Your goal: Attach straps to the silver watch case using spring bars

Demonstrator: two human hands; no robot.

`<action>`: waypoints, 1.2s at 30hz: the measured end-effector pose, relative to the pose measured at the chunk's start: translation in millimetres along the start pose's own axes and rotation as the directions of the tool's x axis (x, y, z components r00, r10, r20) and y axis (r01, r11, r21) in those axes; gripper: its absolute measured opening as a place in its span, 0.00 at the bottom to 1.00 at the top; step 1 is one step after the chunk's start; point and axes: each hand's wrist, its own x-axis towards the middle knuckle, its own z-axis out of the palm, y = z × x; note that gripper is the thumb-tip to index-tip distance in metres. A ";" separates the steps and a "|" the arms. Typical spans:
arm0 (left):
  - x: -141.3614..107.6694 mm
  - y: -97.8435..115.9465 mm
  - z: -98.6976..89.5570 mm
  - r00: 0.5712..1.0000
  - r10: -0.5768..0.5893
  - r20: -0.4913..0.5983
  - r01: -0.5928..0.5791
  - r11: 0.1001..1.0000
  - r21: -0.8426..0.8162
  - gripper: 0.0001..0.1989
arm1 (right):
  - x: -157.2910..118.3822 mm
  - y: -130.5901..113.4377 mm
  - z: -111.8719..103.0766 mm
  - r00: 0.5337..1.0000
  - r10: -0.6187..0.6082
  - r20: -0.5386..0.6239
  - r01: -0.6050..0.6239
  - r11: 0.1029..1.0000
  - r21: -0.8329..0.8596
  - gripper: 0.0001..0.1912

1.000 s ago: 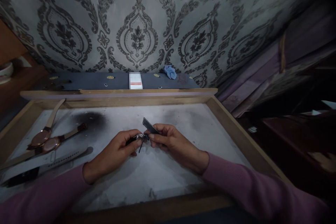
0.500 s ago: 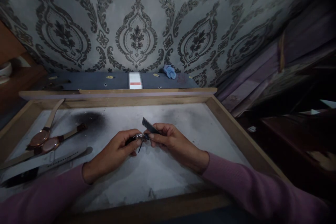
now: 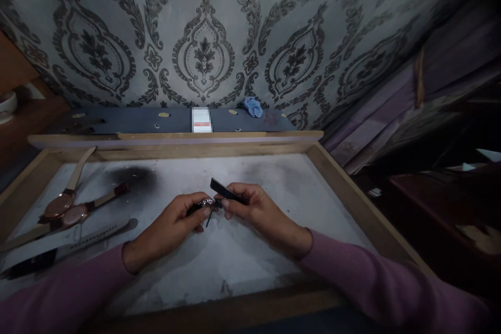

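Observation:
Near the middle of the wooden tray, my left hand (image 3: 178,224) is closed around a small shiny watch (image 3: 207,203), thumb and fingers pinching its case. From the right, my right hand (image 3: 266,214) pinches a dark strap (image 3: 225,190) whose flat end sticks up to the upper left. The fingertips of my right hand meet a small dark part beside the watch case. A thin dark piece (image 3: 210,218) points down between the hands. How the strap joins the watch is too small to tell.
Several watches, one a rose-gold watch (image 3: 58,205), lie at the left of the wooden-framed tray (image 3: 183,150). Behind it are a white box (image 3: 201,119) and a crumpled blue cloth (image 3: 253,107). A purple curtain (image 3: 385,109) hangs at the right.
The dark strap in my right hand has turned a little, and its raised end sits slightly lower and further left. Both hands have kept nearly the same place.

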 end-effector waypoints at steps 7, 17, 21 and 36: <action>1.2 -1.8 0.0 0.999 -0.026 -0.020 0.025 0.998 -0.050 0.13 | -0.5 1.7 -1.6 0.993 -0.112 0.022 0.114 0.981 -0.159 0.11; 2.1 -8.0 2.0 0.996 -0.076 -0.034 0.067 0.971 -0.229 0.12 | -3.0 4.3 2.9 0.977 -0.212 -0.013 0.202 0.949 -0.240 0.07; 2.4 -10.4 4.3 0.994 -0.095 -0.048 0.078 0.955 -0.288 0.11 | -3.6 6.5 3.2 0.974 -0.223 -0.024 0.212 0.949 -0.234 0.06; 1.5 -10.2 10.1 0.993 -0.096 -0.073 0.070 0.953 -0.295 0.13 | -5.0 3.3 4.3 0.970 -0.242 -0.026 0.226 0.933 -0.279 0.08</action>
